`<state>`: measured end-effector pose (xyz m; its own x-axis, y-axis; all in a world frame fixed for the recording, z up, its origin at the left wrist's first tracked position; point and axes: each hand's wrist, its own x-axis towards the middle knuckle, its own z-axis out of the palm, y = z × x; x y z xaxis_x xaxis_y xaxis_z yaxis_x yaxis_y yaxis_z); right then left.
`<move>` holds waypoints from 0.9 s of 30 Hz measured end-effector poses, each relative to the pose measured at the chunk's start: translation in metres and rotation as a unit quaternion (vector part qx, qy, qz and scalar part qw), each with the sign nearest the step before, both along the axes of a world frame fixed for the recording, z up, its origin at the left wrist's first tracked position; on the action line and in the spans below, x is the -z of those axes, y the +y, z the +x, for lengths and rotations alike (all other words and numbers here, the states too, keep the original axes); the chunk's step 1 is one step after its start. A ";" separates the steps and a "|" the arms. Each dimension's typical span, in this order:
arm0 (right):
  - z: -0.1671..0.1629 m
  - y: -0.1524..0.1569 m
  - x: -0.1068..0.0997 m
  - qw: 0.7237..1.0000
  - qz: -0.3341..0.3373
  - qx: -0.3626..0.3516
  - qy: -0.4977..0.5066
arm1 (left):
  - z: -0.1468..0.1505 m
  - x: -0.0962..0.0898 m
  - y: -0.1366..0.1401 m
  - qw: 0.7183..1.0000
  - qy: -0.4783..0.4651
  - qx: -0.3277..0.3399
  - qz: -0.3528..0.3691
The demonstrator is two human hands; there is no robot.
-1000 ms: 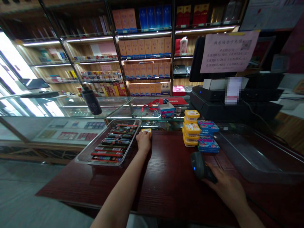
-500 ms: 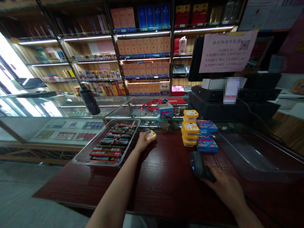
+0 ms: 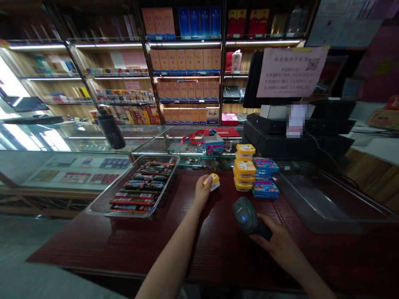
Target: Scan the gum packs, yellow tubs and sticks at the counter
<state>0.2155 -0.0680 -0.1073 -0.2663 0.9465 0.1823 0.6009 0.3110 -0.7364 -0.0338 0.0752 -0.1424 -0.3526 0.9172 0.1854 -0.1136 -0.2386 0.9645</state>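
My left hand (image 3: pixel 203 192) is closed around a small yellow-lidded tub (image 3: pixel 213 182), its barcoded pale side turned to the right. In my right hand (image 3: pixel 277 238) is a dark handheld barcode scanner (image 3: pixel 247 216) with a blue light; its head points left and up, toward the tub. Beyond the scanner stands a stack of similar yellow tubs (image 3: pixel 245 168). Close against that stack on the right are piled blue and pink packets (image 3: pixel 265 189). Both hands are over the dark red wooden counter (image 3: pixel 215 245).
To the left, a clear plastic tray (image 3: pixel 93 209) holds several dark stick-shaped packs. A second clear tray (image 3: pixel 318 224) lies at right. Behind are a glass display counter, a small blue box (image 3: pixel 213 145), a black bottle (image 3: pixel 111 131) and a monitor bearing a pink notice (image 3: pixel 291 72).
My left hand has moved right with the tub and tilted it, so its barcoded side shows. The scanner in my right hand has shifted left, closer to the tub. The view has turned slightly right.
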 end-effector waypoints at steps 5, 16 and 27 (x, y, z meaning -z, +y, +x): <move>-0.014 -0.010 -0.023 0.988 -0.094 -0.037 0.116 | -0.007 0.012 0.003 1.000 0.006 -0.015 -0.015; -0.015 -0.009 -0.025 0.993 -0.063 -0.057 0.086 | -0.003 0.007 0.002 0.999 -0.001 -0.011 -0.034; -0.008 -0.006 -0.021 0.998 -0.027 -0.056 0.029 | -0.004 0.008 -0.001 0.999 0.035 -0.005 -0.024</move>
